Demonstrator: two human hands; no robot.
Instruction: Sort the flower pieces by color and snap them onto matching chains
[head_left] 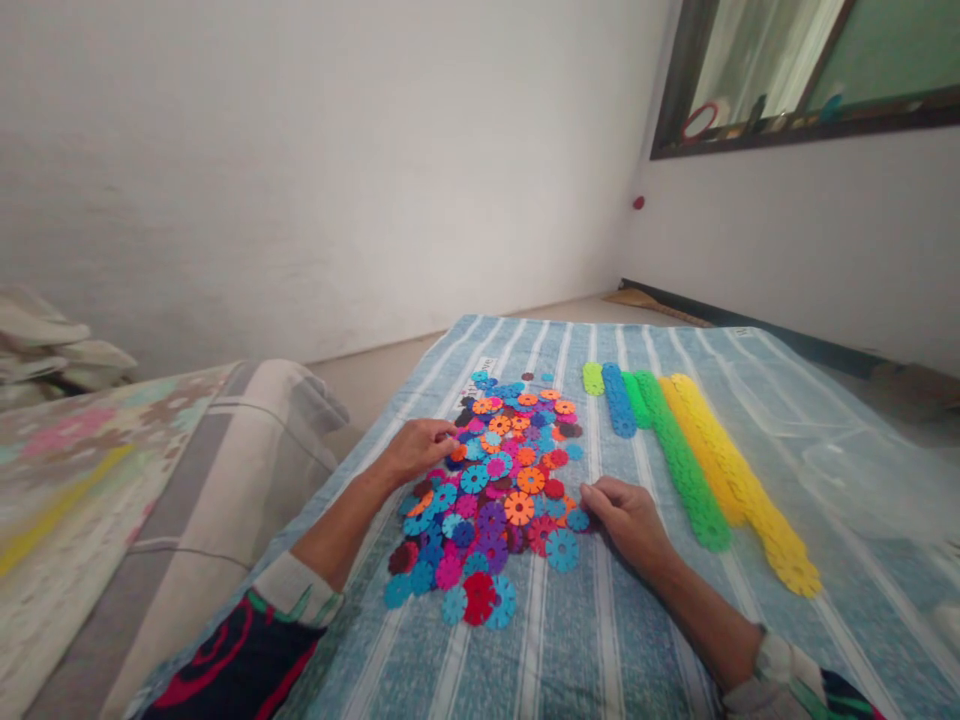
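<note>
A loose pile of notched flower-shaped plastic discs in blue, orange, pink, purple and red lies on the striped cloth. My left hand is at the pile's upper left edge, thumb and fingertips drawn together; whatever sits between them is too small to make out. On the pile's right side rests my right hand, fingers curled in and thumb against the forefinger, close to a blue disc. What it may hold is hidden.
Right of the pile, discs lie in overlapping rows by colour: a short lime row, a blue row, a green row and a yellow row. Clear plastic lies farther right. A fabric-covered surface stands at left.
</note>
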